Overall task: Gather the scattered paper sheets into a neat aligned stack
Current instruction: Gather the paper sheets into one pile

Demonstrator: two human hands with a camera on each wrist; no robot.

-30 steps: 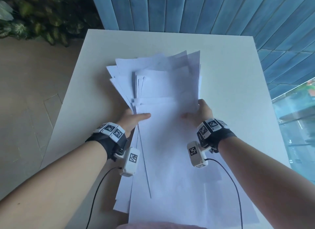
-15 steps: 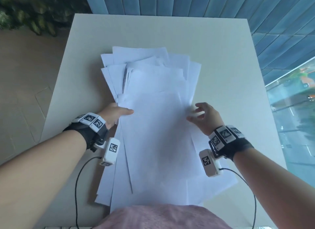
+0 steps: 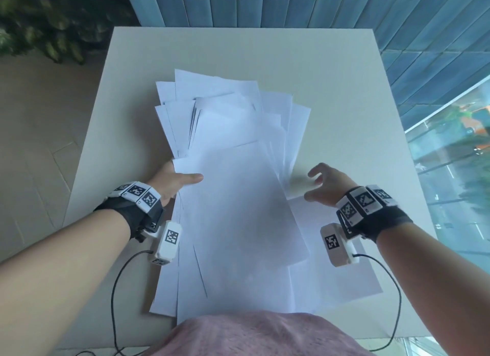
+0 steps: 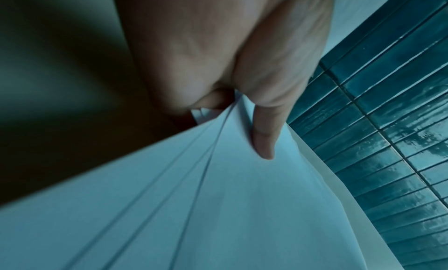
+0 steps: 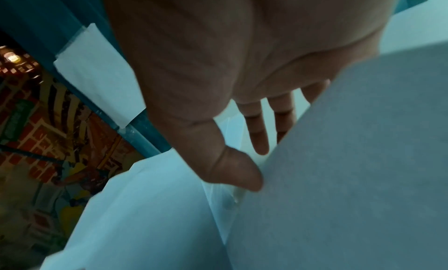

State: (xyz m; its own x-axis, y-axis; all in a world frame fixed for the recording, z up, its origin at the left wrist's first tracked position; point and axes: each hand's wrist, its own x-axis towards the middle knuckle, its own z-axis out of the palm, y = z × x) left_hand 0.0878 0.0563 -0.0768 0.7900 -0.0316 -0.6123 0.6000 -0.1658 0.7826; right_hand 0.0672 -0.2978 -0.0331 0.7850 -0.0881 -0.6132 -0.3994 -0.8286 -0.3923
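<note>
Several white paper sheets [image 3: 238, 196] lie in a loose fan on the white table [image 3: 331, 77], their far ends spread out and uneven. My left hand [image 3: 180, 182] grips the pile's left edge, thumb on top. The left wrist view shows that thumb pressing the sheets [image 4: 194, 207] with curled fingers underneath. My right hand [image 3: 318, 184] hovers just off the pile's right edge with spread fingers, holding nothing. In the right wrist view its fingers [image 5: 259, 136] are straight and the thumb sits at the edge of a raised sheet [image 5: 339, 178].
A blue slatted wall [image 3: 265, 3] stands behind the table. A leafy plant [image 3: 53, 24] is at the far left, a glass pane [image 3: 450, 143] on the right. Bare tabletop surrounds the pile. My pink garment [image 3: 252, 334] meets the near edge.
My right hand has let go of the pile's right edge and moved off to the right, opening. The sheets have settled lower and flatter. My left hand keeps its grip.
</note>
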